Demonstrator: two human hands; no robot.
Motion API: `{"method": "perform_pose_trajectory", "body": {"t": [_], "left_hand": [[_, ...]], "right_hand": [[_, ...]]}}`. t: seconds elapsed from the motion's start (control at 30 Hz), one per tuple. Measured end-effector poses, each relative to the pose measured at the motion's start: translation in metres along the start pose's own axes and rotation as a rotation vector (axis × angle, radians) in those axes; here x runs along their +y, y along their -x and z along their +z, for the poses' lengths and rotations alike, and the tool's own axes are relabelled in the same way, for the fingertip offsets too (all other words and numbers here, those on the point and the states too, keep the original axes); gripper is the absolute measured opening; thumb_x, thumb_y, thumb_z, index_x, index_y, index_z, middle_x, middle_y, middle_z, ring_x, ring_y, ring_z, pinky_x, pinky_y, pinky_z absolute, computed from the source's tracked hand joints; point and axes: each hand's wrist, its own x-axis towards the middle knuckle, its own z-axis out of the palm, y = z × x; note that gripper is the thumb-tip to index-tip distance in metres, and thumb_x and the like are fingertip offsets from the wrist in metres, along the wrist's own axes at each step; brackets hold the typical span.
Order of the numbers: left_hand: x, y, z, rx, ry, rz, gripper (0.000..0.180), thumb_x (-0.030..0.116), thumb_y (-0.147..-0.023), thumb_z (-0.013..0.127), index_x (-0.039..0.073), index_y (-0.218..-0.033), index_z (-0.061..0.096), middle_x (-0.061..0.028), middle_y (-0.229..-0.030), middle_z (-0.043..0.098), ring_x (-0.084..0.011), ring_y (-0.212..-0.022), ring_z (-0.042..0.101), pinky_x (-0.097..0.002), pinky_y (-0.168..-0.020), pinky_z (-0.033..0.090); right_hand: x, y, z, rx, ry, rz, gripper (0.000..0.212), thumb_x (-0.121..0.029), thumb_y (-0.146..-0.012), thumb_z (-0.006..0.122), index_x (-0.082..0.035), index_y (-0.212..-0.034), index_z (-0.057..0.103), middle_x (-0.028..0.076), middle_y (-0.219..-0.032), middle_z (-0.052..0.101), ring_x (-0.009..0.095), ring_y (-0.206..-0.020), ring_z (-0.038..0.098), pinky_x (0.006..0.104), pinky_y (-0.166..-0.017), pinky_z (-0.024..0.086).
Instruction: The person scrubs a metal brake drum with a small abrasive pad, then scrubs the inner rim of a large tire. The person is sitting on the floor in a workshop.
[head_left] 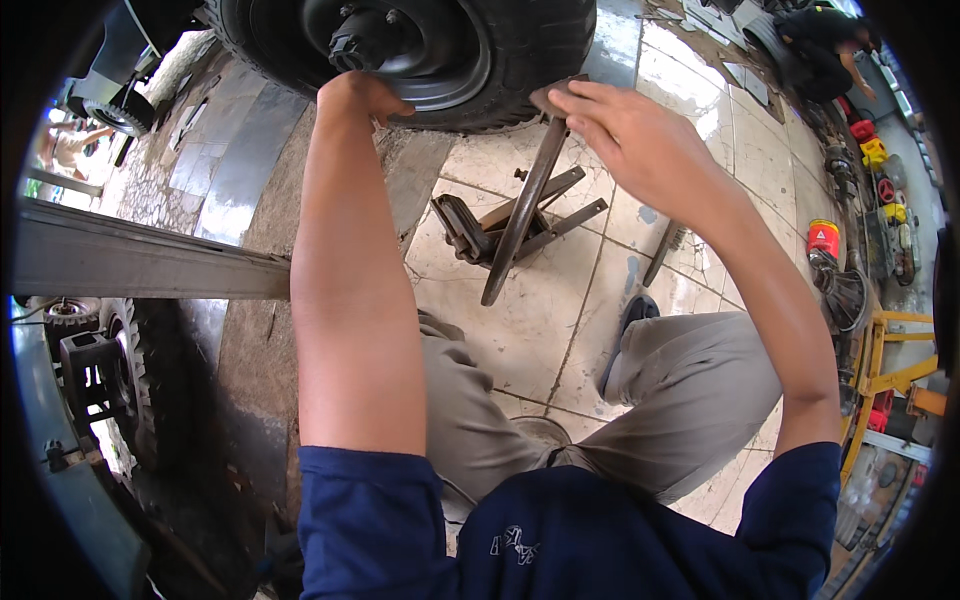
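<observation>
Up top, straight ahead of the person, sits the wheel [420,50], a black tyre w/ dark rim and hub [358,45] at centre. Left hand [358,95] is on the rim just below the hub, fingers curled over; can't tell if it grips anything. Right hand [620,130] is at the tyre's lower right edge, fingers closed on the top end of a rusty bar [525,205]. Bar's long axis runs from that hand down and left, toward the person, low end resting on the tiled floor [540,330] by a metal stand [500,225]. Left hand is nearer the hub; right is nearer the bar. Count: 1 wheel in hand, 1 bar, 1 stand, 2 hands. Off right, a red can [823,238].
</observation>
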Motion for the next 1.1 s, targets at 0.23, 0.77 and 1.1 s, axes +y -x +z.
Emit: {"method": "perform_pose_trajectory", "body": {"t": [0.23, 0.77, 1.1], "left_hand": [[-0.012, 0.012, 0.003, 0.042, 0.069, 0.033, 0.069, 0.062, -0.098, 0.056, 0.021, -0.153, 0.05, -0.0077, -0.148, 0.06, -0.0229, -0.129, 0.064, -0.0473, -0.105, 0.052], [-0.007, -0.006, 0.003, 0.066, -0.032, 0.035, 0.068, 0.062, -0.1, 0.051, 0.019, -0.153, 0.05, -0.0079, -0.148, 0.061, -0.0246, -0.124, 0.068, -0.0446, -0.108, 0.051], [-0.01, -0.001, 0.003, 0.038, 0.006, 0.014, 0.076, 0.066, -0.098, 0.053, 0.02, -0.158, 0.043, -0.0124, -0.155, 0.053, -0.0252, -0.135, 0.06, -0.0472, -0.113, 0.047]], "right_hand": [[-0.006, 0.004, -0.002, -0.059, -0.054, -0.16, 0.044, -0.039, -0.111, 0.042, -0.016, -0.142, 0.064, 0.015, -0.153, 0.054, 0.036, -0.14, 0.052, 0.0454, -0.116, 0.044], [-0.003, -0.002, 0.003, 0.033, -0.075, -0.132, 0.041, -0.031, -0.109, 0.05, -0.005, -0.137, 0.065, 0.015, -0.144, 0.062, 0.034, -0.134, 0.056, 0.0424, -0.113, 0.046], [-0.009, -0.003, 0.011, 0.0, -0.065, -0.168, 0.039, -0.031, -0.108, 0.051, -0.011, -0.139, 0.066, 0.013, -0.147, 0.06, 0.03, -0.143, 0.049, 0.0398, -0.119, 0.041]]}}
